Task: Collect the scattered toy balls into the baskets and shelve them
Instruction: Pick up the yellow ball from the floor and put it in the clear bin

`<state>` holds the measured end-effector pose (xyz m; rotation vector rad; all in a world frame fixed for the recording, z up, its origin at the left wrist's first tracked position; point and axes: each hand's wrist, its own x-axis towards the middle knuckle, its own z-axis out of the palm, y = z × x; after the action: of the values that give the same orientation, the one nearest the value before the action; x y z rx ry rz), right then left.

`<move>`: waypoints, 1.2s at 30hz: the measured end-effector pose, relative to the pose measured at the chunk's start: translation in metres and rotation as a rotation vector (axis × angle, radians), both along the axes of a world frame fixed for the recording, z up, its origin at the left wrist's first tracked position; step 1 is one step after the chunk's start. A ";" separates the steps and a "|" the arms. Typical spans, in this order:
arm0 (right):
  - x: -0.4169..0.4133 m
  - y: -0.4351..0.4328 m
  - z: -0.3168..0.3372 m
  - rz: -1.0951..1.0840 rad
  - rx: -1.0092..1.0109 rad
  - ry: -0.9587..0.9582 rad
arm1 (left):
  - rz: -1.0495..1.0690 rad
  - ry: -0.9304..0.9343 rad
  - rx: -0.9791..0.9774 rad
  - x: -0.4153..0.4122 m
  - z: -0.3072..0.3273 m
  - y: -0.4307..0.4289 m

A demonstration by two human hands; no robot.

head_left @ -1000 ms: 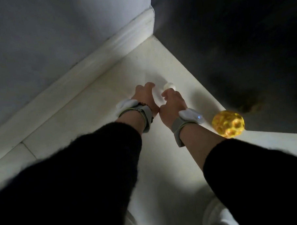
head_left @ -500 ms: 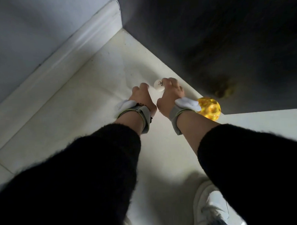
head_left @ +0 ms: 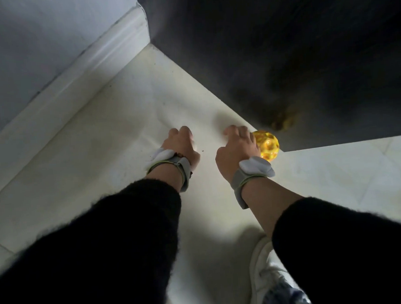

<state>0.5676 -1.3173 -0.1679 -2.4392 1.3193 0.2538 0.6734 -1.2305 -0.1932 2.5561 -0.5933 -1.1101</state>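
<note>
View from above, looking down at a person's two arms reaching toward a floor corner. A large dark panel fills the upper right, its lower edge meeting a pale glossy floor. A grey wall takes the upper left, with a white skirting board running along its foot into the corner. Two black fuzzy sleeves, the left sleeve and the right sleeve, come up from the bottom edge. A white shoe shows at the bottom, under the right arm.

The left hand and the right hand are held low over the floor, side by side with a clear gap between them, backs up. The fingers of both curl downward out of sight, so I cannot tell whether either holds anything. Each wrist wears a grey band with a white pod: left band, right band.

A yellow dimpled ball lies on the floor at the corner of the dark panel, just beside the right hand's outer edge; contact cannot be made out
</note>
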 end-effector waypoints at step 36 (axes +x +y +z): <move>0.006 0.069 0.429 -0.281 0.512 0.028 | 0.697 0.233 -0.059 -0.045 0.434 0.102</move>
<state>0.5736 -1.2486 0.2610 -1.8141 1.3847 0.4847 0.6285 -1.1281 0.2409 2.2378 0.3043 -1.0668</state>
